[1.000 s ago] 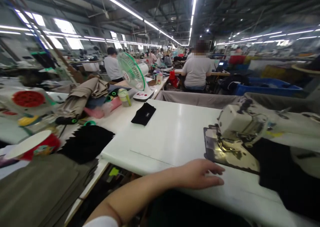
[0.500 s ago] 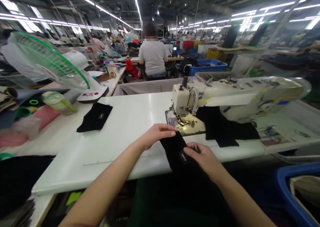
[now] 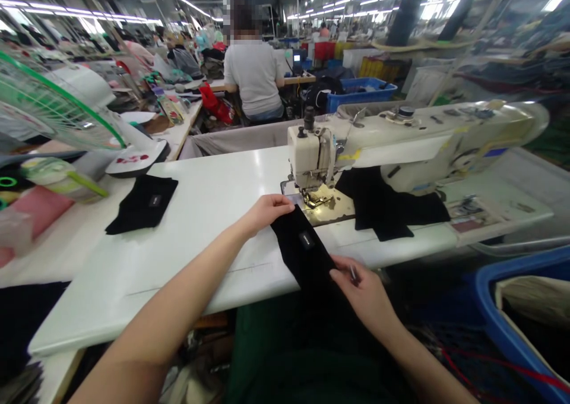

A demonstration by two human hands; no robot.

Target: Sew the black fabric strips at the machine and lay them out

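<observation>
A black fabric piece [image 3: 294, 234] with a small dark label [image 3: 306, 240] hangs over the front edge of the white sewing table [image 3: 214, 214]. My left hand [image 3: 271, 210] pinches its upper end, just in front of the sewing machine's needle area [image 3: 314, 197]. Lower down, my right hand [image 3: 358, 285] grips the piece's right edge. A small metallic tool [image 3: 353, 272], its kind unclear, shows between the right fingers. More black fabric pieces [image 3: 387, 208] lie under the arm of the sewing machine [image 3: 378, 136]. Another labelled black piece [image 3: 145, 205] rests on the table's left side.
A green-rimmed fan [image 3: 66, 101] stands at the left, near a plastic tub [image 3: 57, 178]. To the lower right is a blue bin [image 3: 485, 291] with a cloth lining. Ahead, a person in a grey shirt [image 3: 253, 74] sits facing away, beside a blue crate [image 3: 360, 92].
My right hand has slid down along the fabric's edge, leaving the label uncovered. My left hand keeps its pinch on the upper end. The view has tilted down and turned slightly right.
</observation>
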